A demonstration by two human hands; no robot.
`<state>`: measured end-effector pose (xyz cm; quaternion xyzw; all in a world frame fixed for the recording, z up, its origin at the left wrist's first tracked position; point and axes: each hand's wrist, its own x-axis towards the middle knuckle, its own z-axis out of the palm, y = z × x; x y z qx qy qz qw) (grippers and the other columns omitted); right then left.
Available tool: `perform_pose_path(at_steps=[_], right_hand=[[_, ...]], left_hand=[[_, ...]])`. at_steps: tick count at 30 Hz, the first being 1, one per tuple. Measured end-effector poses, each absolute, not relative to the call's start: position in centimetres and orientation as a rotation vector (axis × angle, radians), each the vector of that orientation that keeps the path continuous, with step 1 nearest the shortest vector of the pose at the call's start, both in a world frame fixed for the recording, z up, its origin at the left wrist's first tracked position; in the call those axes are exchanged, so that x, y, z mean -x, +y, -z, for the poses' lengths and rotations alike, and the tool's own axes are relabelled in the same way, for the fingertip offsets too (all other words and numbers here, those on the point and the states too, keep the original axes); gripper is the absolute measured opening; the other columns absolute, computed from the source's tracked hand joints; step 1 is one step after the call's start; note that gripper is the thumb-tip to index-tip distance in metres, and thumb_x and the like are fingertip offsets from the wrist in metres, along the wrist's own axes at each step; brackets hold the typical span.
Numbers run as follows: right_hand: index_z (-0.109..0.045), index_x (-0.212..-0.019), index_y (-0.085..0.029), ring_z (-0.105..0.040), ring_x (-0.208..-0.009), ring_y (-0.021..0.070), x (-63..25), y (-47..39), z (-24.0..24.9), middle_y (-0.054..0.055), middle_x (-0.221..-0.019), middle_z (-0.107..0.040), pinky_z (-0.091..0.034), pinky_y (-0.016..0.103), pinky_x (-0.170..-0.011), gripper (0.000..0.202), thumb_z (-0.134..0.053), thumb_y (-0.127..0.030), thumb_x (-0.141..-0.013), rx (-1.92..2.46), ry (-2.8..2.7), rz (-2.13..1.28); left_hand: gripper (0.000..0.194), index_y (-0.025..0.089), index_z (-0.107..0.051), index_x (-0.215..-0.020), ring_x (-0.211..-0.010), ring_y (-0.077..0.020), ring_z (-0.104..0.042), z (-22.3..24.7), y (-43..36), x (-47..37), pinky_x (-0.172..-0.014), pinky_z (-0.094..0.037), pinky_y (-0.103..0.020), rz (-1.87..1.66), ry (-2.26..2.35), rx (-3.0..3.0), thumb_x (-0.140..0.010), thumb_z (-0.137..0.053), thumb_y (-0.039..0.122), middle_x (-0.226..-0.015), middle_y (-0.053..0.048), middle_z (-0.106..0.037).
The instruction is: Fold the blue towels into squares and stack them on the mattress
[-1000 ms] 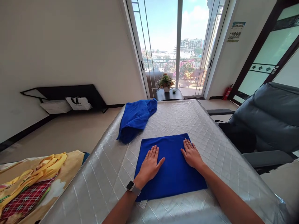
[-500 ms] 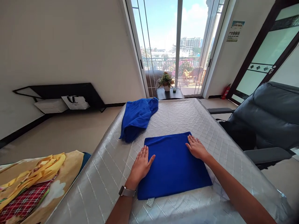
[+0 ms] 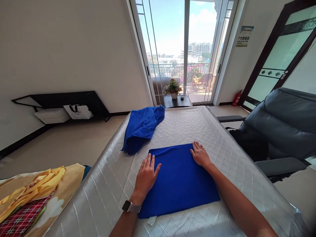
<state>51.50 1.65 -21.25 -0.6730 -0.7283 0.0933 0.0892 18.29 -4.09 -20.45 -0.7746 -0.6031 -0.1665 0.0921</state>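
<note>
A blue towel (image 3: 181,184), folded into a neat rectangle, lies flat on a silvery quilted mattress (image 3: 182,126). My left hand (image 3: 146,172) rests open on its left edge near the far left corner, fingers pointing away from me. On the far right corner my right hand (image 3: 200,154) lies flat with its fingers stretched out. A small white label (image 3: 152,221) sticks out from under the near edge. Beyond my left hand, a second blue towel (image 3: 142,128) sits crumpled at the far left side of the mattress.
Patterned bedding (image 3: 32,197) lies at the lower left. To the right stands a dark leather chair (image 3: 286,121) with its armrest (image 3: 280,166) close to the mattress. A potted plant (image 3: 173,89) sits on a small table (image 3: 176,102) before the glass door.
Both hands stay on the folded towel. The right hand has shifted slightly toward the far corner's edge. The whole view has moved a little, so everything appears slightly left and lower.
</note>
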Motion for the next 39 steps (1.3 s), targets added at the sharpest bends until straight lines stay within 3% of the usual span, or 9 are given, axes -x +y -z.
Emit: perform_pose_path(at_steps=[4, 8, 13, 18, 22, 26, 32, 39], right_hand=[[-0.022, -0.163, -0.006, -0.011, -0.158, 0.0208, -51.5, 1.6, 21.0, 0.008, -0.17, -0.018, -0.008, 0.039, -0.128, 0.068, -0.018, -0.045, -0.107, 1.985, -2.158, -0.298], [-0.023, -0.162, -0.006, -0.013, -0.158, 0.0217, -51.6, 1.6, 21.0, 0.01, -0.169, -0.02, -0.009, 0.04, -0.128, 0.067, -0.02, -0.043, -0.107, 1.981, -2.156, -0.275], [-0.024, -0.162, -0.007, -0.013, -0.158, 0.0213, -51.7, 1.6, 21.0, 0.011, -0.169, -0.019, -0.011, 0.041, -0.128, 0.065, -0.021, -0.039, -0.107, 1.967, -2.191, -0.274], [-0.022, -0.163, -0.007, -0.011, -0.158, 0.0201, -51.6, 1.6, 20.7, 0.009, -0.17, -0.017, -0.008, 0.04, -0.128, 0.067, -0.018, -0.044, -0.107, 1.984, -2.152, -0.326], [-0.019, -0.164, -0.007, -0.009, -0.158, 0.0191, -51.5, 1.5, 20.5, 0.007, -0.17, -0.015, -0.007, 0.04, -0.128, 0.068, -0.016, -0.045, -0.107, 1.993, -2.146, -0.356], [-0.02, -0.164, -0.008, -0.008, -0.158, 0.0189, -51.4, 1.8, 20.6, 0.006, -0.17, -0.014, -0.007, 0.04, -0.128, 0.068, -0.016, -0.045, -0.106, 2.006, -2.152, -0.346], [-0.021, -0.163, -0.008, -0.009, -0.158, 0.0196, -51.3, 1.6, 20.2, 0.008, -0.17, -0.015, -0.005, 0.04, -0.128, 0.067, -0.015, -0.043, -0.107, 2.019, -2.188, -0.305], [-0.021, -0.163, -0.008, -0.007, -0.158, 0.0181, -50.5, 0.3, 19.5, 0.007, -0.17, -0.014, -0.002, 0.039, -0.129, 0.068, -0.011, -0.045, -0.107, 1.919, -2.239, -0.205]], left_hand=[[0.067, 0.013, -0.046, -0.153, -0.147, -0.0289, -0.044, 19.1, -4.3, -22.8, -0.12, -0.041, -0.047, 0.44, -1.448, 2.617, -0.104, -0.032, 0.057, -0.16, -0.017, -0.042], [0.064, 0.017, -0.044, -0.154, -0.151, -0.0257, -0.037, 18.1, -2.8, -29.9, -0.123, -0.036, -0.046, 0.408, -1.214, 2.825, -0.105, -0.032, 0.056, -0.162, -0.014, -0.04], [0.062, 0.017, -0.044, -0.154, -0.152, -0.0249, -0.034, 18.8, 0.8, -35.6, -0.125, -0.031, -0.046, 0.384, -1.469, 2.792, -0.106, -0.028, 0.052, -0.162, -0.013, -0.04], [0.064, 0.018, -0.039, -0.157, -0.154, -0.0237, -0.029, 20.3, 2.5, -30.8, -0.127, -0.026, -0.045, 0.256, -1.653, 2.66, -0.106, -0.027, 0.054, -0.165, -0.009, -0.035], [0.066, 0.012, -0.038, -0.157, -0.153, -0.0295, -0.03, 20.7, 3.0, -22.9, -0.125, -0.027, -0.053, 0.219, -1.824, 2.514, -0.105, -0.026, 0.052, -0.163, -0.017, -0.035], [0.067, 0.012, -0.034, -0.159, -0.154, -0.0304, -0.028, 21.8, 3.3, -17.6, -0.124, -0.028, -0.055, 0.253, -1.954, 2.389, -0.105, -0.024, 0.052, -0.165, -0.018, -0.032], [0.077, 0.007, -0.03, -0.16, -0.154, -0.0316, -0.028, 22.5, 3.4, -16.9, -0.125, -0.026, -0.051, 0.214, -2.002, 2.369, -0.103, -0.02, 0.059, -0.167, -0.019, -0.027], [0.078, 0.009, -0.03, -0.16, -0.155, -0.0297, -0.026, 22.1, 3.3, -17.1, -0.126, -0.024, -0.05, 0.207, -2.033, 2.361, -0.103, -0.017, 0.06, -0.167, -0.016, -0.026]])
